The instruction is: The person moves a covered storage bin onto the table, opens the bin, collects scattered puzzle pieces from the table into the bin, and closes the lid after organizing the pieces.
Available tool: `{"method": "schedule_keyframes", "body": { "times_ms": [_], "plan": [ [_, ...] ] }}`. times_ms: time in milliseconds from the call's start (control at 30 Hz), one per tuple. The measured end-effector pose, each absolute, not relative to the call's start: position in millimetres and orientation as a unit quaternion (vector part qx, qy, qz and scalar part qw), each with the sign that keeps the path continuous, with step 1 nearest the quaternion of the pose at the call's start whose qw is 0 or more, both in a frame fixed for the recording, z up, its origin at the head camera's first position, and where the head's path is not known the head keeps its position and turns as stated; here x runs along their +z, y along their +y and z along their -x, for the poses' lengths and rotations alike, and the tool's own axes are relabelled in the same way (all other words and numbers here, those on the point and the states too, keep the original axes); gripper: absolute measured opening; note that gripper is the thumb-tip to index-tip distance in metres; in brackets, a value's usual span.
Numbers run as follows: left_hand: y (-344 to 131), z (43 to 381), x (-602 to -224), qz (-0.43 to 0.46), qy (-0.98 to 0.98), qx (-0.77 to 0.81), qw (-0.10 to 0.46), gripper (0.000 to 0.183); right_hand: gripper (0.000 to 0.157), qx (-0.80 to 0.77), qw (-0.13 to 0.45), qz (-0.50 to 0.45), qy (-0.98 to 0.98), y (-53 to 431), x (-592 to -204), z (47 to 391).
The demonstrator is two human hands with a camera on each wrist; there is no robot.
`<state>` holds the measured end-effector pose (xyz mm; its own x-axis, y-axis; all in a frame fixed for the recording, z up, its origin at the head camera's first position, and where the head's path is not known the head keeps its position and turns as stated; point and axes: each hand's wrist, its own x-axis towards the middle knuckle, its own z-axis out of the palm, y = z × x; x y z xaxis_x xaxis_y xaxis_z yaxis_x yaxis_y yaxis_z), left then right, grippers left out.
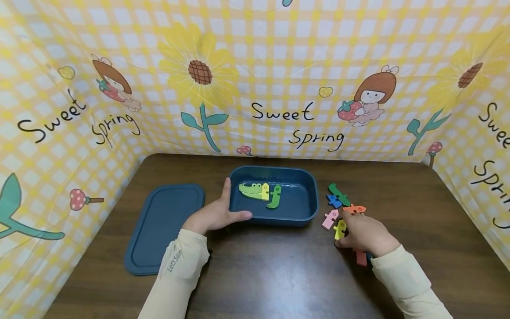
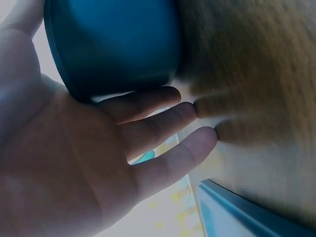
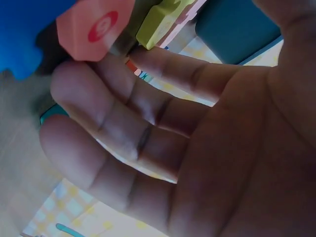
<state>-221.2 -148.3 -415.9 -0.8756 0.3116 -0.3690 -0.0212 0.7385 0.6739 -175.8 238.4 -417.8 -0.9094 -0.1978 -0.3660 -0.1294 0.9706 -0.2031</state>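
Observation:
My left hand (image 1: 217, 212) rests against the left end of a dark blue box (image 1: 292, 218), thumb along its front and straight fingers at its side. Inside the box lie a green crocodile-head puzzle piece (image 1: 250, 191), a pale yellow piece (image 1: 265, 192) against it, and a curved green piece (image 1: 274, 197). Over loose puzzle pieces to the right of the box, my right hand (image 1: 366, 232) spreads its slightly bent fingers. A yellow-green piece (image 1: 339, 230) lies between thumb and index finger, with the index fingertip right at its end. Under the palm show a red piece (image 3: 94, 29) and a blue piece (image 3: 19, 34).
A dark blue lid (image 1: 167, 230) lies flat left of the box. Beyond my right fingers are an orange piece (image 1: 358, 209), a pink piece (image 1: 330, 219), a blue piece (image 1: 334, 201) and a curved green piece (image 1: 338, 195). A checked cloth (image 1: 279, 53) encloses the wooden table (image 1: 271, 274).

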Motion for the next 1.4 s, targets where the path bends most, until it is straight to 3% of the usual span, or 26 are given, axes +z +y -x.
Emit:
{"method": "schedule_keyframes", "body": {
  "times_ms": [133,433,733,1400],
  "plan": [
    [-150,222,-416,-0.077,0.903,0.351,0.236,0.127,0.091,-0.085,0.204,0.087,0.971,237,-416,177],
    [-152,221,-416,-0.079,0.902,0.352,0.237,0.125,0.072,-0.131,0.196,0.097,0.967,240,-413,175],
    [-148,219,-414,-0.075,0.906,0.343,0.238,0.124,0.075,-0.221,0.208,0.092,0.948,252,-402,172],
    [-146,220,-416,-0.066,0.908,0.339,0.238,0.125,0.065,-0.212,0.128,0.140,0.959,249,-382,180]
  ]
}}
